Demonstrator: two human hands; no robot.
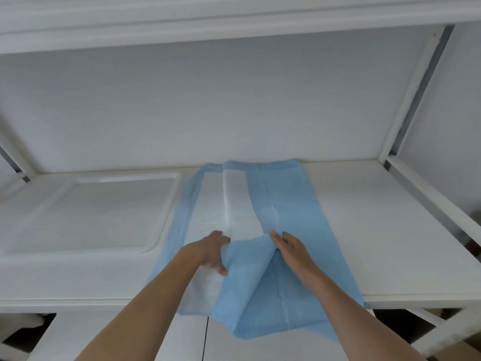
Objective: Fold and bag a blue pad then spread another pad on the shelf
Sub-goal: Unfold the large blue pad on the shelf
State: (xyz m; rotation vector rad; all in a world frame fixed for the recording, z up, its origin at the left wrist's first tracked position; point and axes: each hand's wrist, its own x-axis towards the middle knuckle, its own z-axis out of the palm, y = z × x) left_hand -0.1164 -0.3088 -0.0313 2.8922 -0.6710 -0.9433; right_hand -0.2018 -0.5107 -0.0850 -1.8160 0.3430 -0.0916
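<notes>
Grip: my left hand [213, 250] has its fingers curled round the edge of a lifted blue flap, thumb towards me; my right hand [292, 250] lies with straight fingers flat on the fold just right of that flap, holding nothing.
Shelf: the white shelf [364, 230] carries everything; its front edge runs across the near part of the view, its back wall is far.
Blue pad: the blue pad [294, 204] lies in the middle of the shelf, running from the back wall to the front edge, where its near end hangs over. It is partly folded: the right portion shows blue backing, the left-centre shows the white absorbent face with a blue border strip at far left.
Tray: a shallow white tray [86, 212] sits just left of the pad; I see nothing in it.
Bag: I see none here.
Step in hand: I cannot tell whether the pad is being folded up or opened out. I lean towards folding, with lengthwise panels already laid over.
Next move: I judge the left hand should carry its flap across and flatten it while the right pins the crease, edges kept aligned, since the thin sheet will buckle easily.
</notes>
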